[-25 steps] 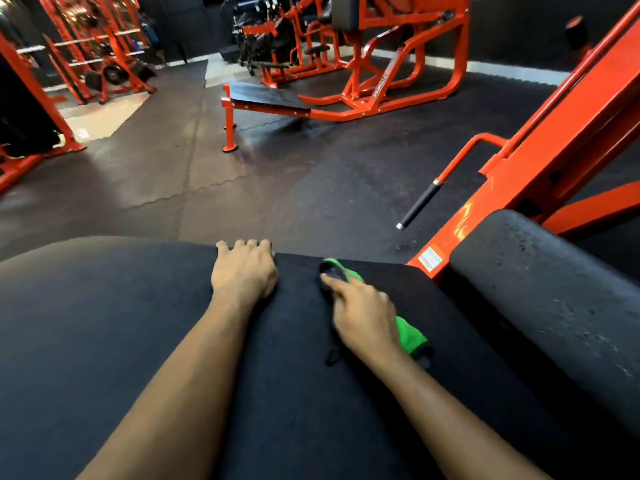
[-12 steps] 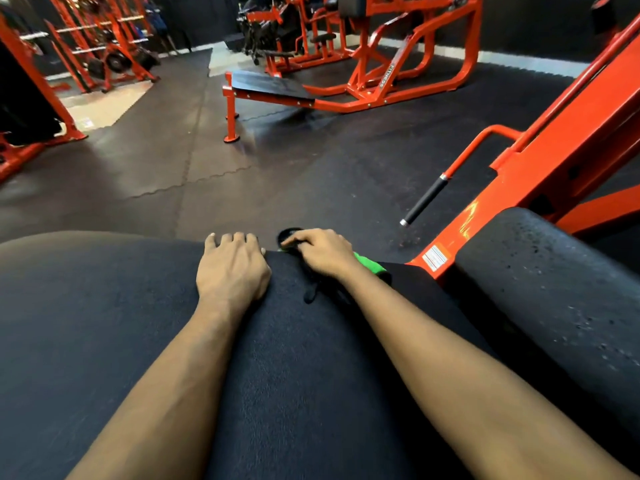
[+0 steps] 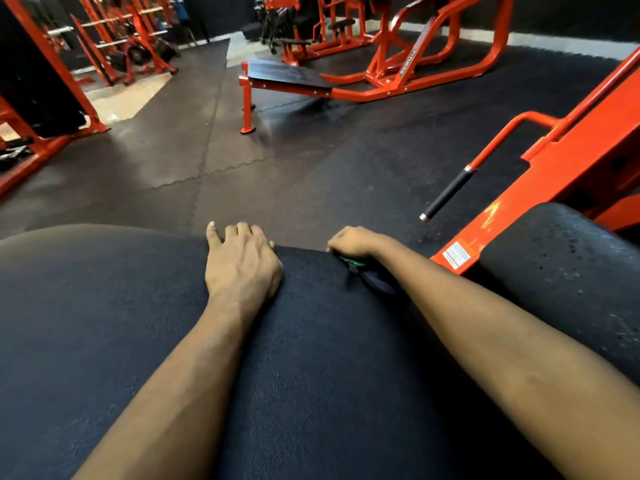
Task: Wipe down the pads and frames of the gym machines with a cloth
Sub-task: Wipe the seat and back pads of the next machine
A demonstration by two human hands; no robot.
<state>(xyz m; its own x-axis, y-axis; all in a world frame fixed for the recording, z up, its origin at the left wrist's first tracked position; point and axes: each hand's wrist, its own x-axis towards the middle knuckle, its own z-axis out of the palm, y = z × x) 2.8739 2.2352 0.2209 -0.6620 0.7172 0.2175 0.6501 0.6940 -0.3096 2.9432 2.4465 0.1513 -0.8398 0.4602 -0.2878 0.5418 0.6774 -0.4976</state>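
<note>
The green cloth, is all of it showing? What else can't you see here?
Head view only:
cloth: mostly hidden under the right hand; only a small bit shows.
left hand: fingertips drop behind the far edge of the pad.
warning label on the orange frame: print too small to read.
second pad: cut off by the right edge.

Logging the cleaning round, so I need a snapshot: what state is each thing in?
left hand: rests flat on the big pad.
right hand: grips the cloth at the pad's far edge.
cloth: bunched, mostly hidden under the right hand.
big pad: dark, under both hands.
side pad: speckled with pale spots, untouched.
handle: untouched.
</note>
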